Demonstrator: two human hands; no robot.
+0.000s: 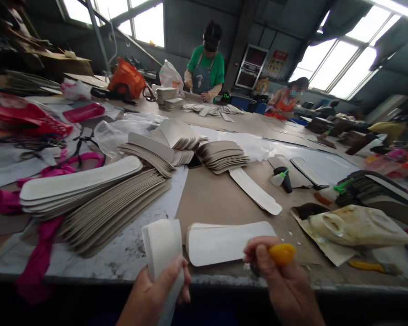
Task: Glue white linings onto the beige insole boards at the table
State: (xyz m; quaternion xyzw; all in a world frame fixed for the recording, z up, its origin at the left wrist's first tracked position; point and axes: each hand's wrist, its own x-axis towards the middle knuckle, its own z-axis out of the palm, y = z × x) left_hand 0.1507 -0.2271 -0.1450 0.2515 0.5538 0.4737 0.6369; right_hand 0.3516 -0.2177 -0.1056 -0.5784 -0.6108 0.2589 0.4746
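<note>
Left hand (153, 290) at seven o'clock, fingers grasping white strips (163, 244), right hand (283, 277) at five o'clock, fingers clasped round yellow handle (283, 254).

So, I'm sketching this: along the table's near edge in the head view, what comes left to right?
Magenta fabric strip, fanned stack of thin grey-brown strips, left hand gripping long white strips, flat pile of white round-cornered pieces, right hand holding a rounded yellow handle, stained cream plastic container.
</note>
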